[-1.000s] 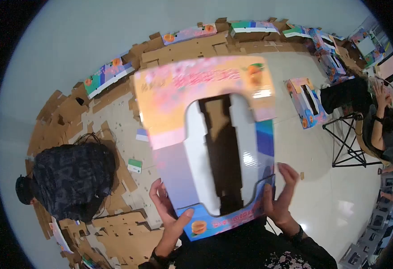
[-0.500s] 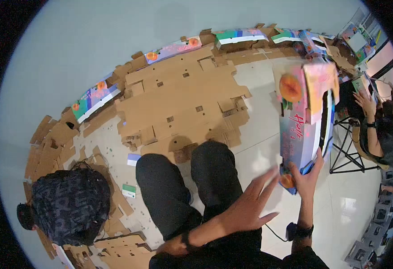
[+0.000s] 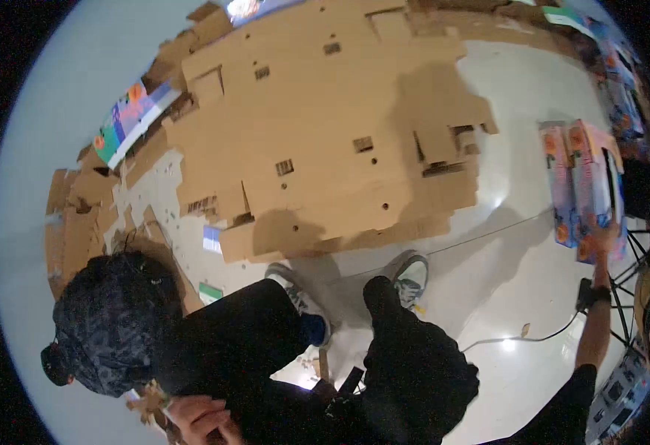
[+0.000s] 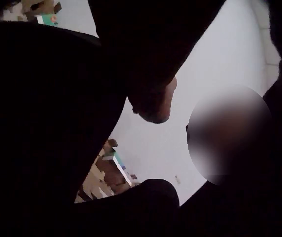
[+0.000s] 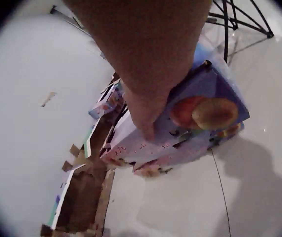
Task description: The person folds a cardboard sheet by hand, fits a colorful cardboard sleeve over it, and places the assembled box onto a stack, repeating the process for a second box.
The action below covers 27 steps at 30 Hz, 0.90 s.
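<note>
At the right of the head view my right hand point(image 3: 603, 236) grips the near end of a printed cardboard box point(image 3: 586, 182) with pink, purple and blue sides and peach pictures. In the right wrist view a digit lies along the box's printed side point(image 5: 148, 143), and the rest of the hand is partly hidden by the forearm. A second printed box point(image 3: 557, 178) stands on the floor right beside it, on its left. My left hand point(image 3: 200, 417) is by my left thigh, its fingers loosely bent, holding nothing.
A large flattened brown cardboard sheet point(image 3: 325, 133) covers the floor ahead of my shoes. Printed boxes and cardboard line the wall. A person in a dark patterned jacket point(image 3: 117, 319) is at the left. A black-legged stool point(image 3: 625, 297) stands at the right; a cable point(image 3: 525, 340) runs to my right wrist.
The box, first held upright in both hands before me, moved right in my right hand and down beside the other box. My left hand let go and drew back to my left side.
</note>
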Tool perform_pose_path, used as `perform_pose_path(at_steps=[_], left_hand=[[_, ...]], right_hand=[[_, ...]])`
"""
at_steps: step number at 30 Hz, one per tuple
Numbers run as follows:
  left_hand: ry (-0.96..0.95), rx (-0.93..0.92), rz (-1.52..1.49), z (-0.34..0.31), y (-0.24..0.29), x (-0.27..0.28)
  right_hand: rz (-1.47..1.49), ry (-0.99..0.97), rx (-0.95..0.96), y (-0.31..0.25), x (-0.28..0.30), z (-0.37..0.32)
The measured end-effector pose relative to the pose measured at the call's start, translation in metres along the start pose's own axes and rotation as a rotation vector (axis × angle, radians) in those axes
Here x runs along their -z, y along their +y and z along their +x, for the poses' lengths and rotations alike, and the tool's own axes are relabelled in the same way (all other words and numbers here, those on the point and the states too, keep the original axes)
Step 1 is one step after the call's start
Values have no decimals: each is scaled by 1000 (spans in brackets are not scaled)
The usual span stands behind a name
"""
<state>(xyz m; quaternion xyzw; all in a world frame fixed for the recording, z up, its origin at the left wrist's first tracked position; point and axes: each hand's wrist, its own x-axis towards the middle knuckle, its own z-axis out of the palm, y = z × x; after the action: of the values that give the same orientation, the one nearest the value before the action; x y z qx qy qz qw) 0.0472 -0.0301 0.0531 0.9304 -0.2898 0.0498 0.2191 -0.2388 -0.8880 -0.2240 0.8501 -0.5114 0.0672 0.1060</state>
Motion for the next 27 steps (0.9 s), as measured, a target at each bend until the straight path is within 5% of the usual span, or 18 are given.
perform_pose_path(at_steps=[1,3,5,8,10,13,14,19,20,21,22,24,26,27], left_hand=[[111,-48,-129,3,-2,-8],[41,-27,-59,1,-2,0],[33,-48,-19,2,-4,1],[92,-165,-54,-13,-23,1],[29,-226,-33,-9,-25,9],[-100,-282,-246,5,-27,16],[-124,-246,-215,7,-24,19],[15,-22,-187,-44,-9,26],[64,4,-219,-54,-12,26],[152,-235,-405,-48,-30,18],[67,-136,-338,-48,-20,34],[288,65,-287,-73,-7,20],[385,63,-267,-79,-12,18],[404,26,-298,-78,-15,22]], right_hand=[[-15,96,188,25,-21,28],[-179,183,249,24,-37,52],[-483,181,-15,-7,-40,47],[-156,227,228,-70,-82,26],[776,-120,299,-179,-72,-35],[1128,-804,227,-287,-78,-125],[961,-880,178,-354,-8,-162],[505,34,509,-408,25,-224],[511,32,513,-412,36,-225],[515,30,514,-412,45,-225],[518,33,512,-417,64,-223],[587,-67,515,-424,88,-213],[722,-318,487,-426,79,-193],[713,-195,523,-433,88,-185]])
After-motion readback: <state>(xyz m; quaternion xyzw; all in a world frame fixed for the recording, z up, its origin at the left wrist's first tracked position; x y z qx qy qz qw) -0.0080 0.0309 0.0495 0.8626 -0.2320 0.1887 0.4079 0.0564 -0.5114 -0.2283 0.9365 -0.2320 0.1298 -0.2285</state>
